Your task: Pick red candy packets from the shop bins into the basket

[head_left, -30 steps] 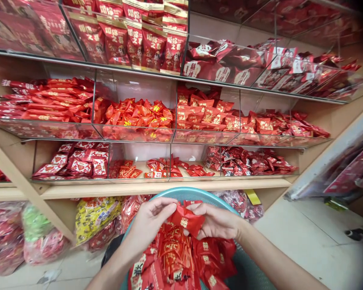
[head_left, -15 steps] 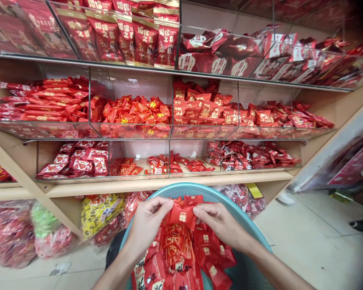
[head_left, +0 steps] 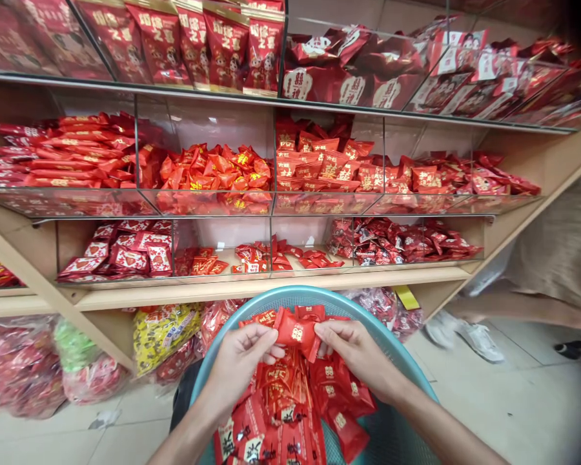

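A small red candy packet point(head_left: 295, 332) with a gold double-happiness mark is stretched between my two hands. The thumb and fingers of my left hand point(head_left: 246, 352) pinch its left end. At its right end, my right hand point(head_left: 351, 349) grips it the same way. Below and around them, more red packets point(head_left: 285, 387) with gold or black lettering fill much of a teal plastic basket point(head_left: 297, 297). Several double-happiness packets point(head_left: 339, 394) lie loose on the right side of this heap, under my right wrist.
Ahead stands a wooden shelf point(head_left: 223, 289) with clear dividers, its compartments holding red-wrapped sweets point(head_left: 217, 177). Bagged goods, one a yellow bag point(head_left: 167, 332), lie beneath it. On the right, a person's white shoe point(head_left: 481, 339) is on the tiled floor point(head_left: 489, 394).
The packet is still between both hands, now raised slightly and tilted. My left fingers have spread a little. A person's shoes and clothing have come into view at the right.
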Demonstrator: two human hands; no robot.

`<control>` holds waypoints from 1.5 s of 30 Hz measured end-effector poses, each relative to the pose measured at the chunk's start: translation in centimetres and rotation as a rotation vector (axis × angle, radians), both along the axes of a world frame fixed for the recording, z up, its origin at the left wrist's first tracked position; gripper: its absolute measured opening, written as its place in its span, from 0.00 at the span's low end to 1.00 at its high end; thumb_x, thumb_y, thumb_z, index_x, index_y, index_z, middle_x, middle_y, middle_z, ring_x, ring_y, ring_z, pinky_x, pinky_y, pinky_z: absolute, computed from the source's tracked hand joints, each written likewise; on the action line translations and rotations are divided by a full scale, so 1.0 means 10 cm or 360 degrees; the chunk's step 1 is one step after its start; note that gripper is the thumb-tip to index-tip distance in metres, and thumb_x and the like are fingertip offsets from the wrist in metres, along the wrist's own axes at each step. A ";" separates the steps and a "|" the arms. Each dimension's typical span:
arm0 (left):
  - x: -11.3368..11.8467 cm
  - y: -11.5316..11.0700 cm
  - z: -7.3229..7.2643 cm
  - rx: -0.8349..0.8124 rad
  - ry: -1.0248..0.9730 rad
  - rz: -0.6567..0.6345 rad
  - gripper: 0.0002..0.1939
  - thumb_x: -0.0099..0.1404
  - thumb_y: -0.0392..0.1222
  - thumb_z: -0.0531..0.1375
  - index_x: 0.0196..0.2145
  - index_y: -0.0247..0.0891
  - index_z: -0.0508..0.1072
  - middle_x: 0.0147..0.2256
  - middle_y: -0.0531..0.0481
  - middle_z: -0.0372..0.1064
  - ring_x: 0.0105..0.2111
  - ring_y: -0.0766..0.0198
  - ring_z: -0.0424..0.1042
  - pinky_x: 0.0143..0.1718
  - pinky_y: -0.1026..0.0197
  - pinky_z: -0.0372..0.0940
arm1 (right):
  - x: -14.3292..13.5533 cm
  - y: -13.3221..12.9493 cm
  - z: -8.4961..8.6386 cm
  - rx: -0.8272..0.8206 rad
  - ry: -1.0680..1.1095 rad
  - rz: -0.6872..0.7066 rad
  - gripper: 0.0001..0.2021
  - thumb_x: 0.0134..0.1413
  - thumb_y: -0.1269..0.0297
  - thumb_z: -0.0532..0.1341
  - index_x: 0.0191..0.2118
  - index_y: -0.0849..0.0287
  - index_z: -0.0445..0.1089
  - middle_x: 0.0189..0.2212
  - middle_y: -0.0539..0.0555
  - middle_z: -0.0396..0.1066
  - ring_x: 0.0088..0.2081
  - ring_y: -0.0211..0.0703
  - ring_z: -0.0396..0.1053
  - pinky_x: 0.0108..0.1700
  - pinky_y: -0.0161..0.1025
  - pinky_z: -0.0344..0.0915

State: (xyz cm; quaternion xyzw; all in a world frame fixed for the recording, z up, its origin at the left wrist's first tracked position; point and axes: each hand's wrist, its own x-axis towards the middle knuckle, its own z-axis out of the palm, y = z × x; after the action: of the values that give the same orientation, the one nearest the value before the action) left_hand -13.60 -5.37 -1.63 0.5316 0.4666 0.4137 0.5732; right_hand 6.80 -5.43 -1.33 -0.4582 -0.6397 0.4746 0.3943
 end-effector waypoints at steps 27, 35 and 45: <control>0.50 0.08 0.29 0.0012 -0.0713 0.0235 0.12 0.56 0.45 0.61 0.33 0.32 0.71 0.33 0.46 0.75 0.34 0.62 0.75 0.40 0.61 0.68 | -0.11 0.13 0.28 -0.0309 0.0890 0.0005 0.13 0.49 0.56 0.61 0.40 0.57 0.69 0.39 0.52 0.71 0.39 0.36 0.67 0.42 0.37 0.63; 0.42 -0.01 0.27 -0.0037 -0.0436 0.0134 0.15 0.57 0.48 0.60 0.35 0.33 0.72 0.37 0.42 0.75 0.37 0.58 0.74 0.41 0.58 0.69 | 0.23 0.19 0.27 -0.0443 0.1153 -0.0142 0.08 0.51 0.59 0.60 0.38 0.55 0.67 0.40 0.50 0.72 0.43 0.39 0.68 0.47 0.42 0.63; -0.48 0.02 0.04 -0.0018 -0.0168 0.0503 0.18 0.55 0.50 0.61 0.39 0.35 0.71 0.44 0.43 0.72 0.45 0.56 0.70 0.42 0.61 0.68 | 0.88 0.19 0.12 -0.0806 0.0445 -0.0308 0.13 0.43 0.59 0.66 0.35 0.57 0.65 0.24 0.45 0.66 0.23 0.29 0.62 0.22 0.27 0.57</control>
State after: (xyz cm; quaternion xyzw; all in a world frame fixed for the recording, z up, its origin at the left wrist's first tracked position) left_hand -18.35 -5.20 -1.21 0.4260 0.5158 0.5235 0.5277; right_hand 15.61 -3.50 -0.15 -0.5311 -0.3939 0.6377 0.3951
